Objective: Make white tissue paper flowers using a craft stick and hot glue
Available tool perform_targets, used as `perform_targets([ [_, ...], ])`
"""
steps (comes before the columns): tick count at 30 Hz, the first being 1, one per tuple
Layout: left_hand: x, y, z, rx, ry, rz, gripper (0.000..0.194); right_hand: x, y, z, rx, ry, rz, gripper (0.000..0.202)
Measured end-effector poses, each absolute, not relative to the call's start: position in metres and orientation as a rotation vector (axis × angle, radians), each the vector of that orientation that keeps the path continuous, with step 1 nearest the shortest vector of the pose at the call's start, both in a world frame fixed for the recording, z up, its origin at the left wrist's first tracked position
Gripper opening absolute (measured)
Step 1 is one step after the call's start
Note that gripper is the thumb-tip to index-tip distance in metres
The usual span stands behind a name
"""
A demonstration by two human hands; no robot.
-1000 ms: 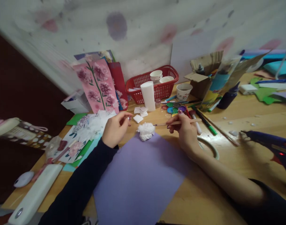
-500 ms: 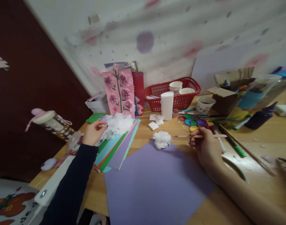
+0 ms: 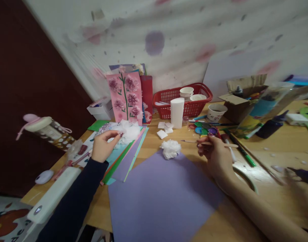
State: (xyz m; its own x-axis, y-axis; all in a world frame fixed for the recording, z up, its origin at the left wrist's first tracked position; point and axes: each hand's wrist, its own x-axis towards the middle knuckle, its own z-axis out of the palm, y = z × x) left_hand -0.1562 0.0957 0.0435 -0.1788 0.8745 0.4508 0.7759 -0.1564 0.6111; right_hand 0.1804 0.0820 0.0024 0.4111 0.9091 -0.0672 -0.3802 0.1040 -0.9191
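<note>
My left hand (image 3: 105,144) hovers beside the white fluffy tissue pile (image 3: 128,131), thumb and fingertips brought close together; whether anything is between them is too small to tell. A thin brush (image 3: 231,145) is pinched in my right hand (image 3: 215,156), its tip pointing left. Left of that tip, a crumpled white tissue ball (image 3: 170,149) rests at the top corner of the purple sheet (image 3: 164,198). Fanned coloured papers (image 3: 122,168) lie under and in front of the tissue pile. Behind my right hand is a paint palette (image 3: 205,129).
A red basket (image 3: 166,112) holds paper bowls. Near it stand a white roll (image 3: 177,113), a paper cup (image 3: 216,112) and a cardboard box (image 3: 236,107). Pink flower artwork (image 3: 126,97) leans at the back. Another person's hand (image 3: 300,198) shows at the right edge.
The view has shifted slightly right. My left hand has moved a little toward the tissue pile, its thumb and fingers reaching further right. My right hand still holds the brush.
</note>
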Motion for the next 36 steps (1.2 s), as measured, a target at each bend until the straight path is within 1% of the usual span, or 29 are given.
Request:
perform_targets([
  [1,-0.145,0.090,0.048,1.905,1.878,1.251,0.025,0.180,0.081,0.003,-1.056,-0.647,1.047,0.025],
  [3,-0.119,0.078,0.055,1.730,1.574,1.244,0.031,0.179,0.078,0.004,-1.024,-0.702,1.053,0.029],
  [4,-0.104,0.073,0.057,1.662,1.462,1.193,0.033,0.178,0.077,0.005,-1.005,-0.736,1.058,0.031],
  [6,-0.077,0.065,0.058,1.574,1.298,1.078,0.035,0.177,0.074,0.005,-0.964,-0.796,1.060,0.035],
  [9,-0.045,0.060,0.050,1.485,1.142,0.933,0.032,0.175,0.069,0.003,-0.939,-0.862,1.080,0.042],
  [12,-0.027,0.061,0.038,1.447,1.118,0.875,0.027,0.174,0.065,0.001,-0.940,-0.922,1.138,0.046],
  [16,-0.020,0.063,0.028,1.459,1.190,0.895,0.022,0.172,0.062,0.001,-0.911,-0.976,1.171,0.047],
  [23,-0.020,0.065,0.026,1.415,1.166,0.850,0.026,0.173,0.061,0.002,-0.909,-0.997,1.170,0.050],
  [28,-0.020,0.064,0.026,1.323,1.147,0.817,0.017,0.173,0.064,-0.001,-0.896,-0.951,1.203,0.050],
  [32,-0.022,0.063,0.024,1.275,1.132,0.778,0.020,0.172,0.065,-0.001,-0.881,-0.888,1.216,0.045],
  [36,-0.024,0.062,0.021,1.235,1.069,0.766,0.030,0.172,0.065,0.000,-0.897,-0.867,1.209,0.044],
])
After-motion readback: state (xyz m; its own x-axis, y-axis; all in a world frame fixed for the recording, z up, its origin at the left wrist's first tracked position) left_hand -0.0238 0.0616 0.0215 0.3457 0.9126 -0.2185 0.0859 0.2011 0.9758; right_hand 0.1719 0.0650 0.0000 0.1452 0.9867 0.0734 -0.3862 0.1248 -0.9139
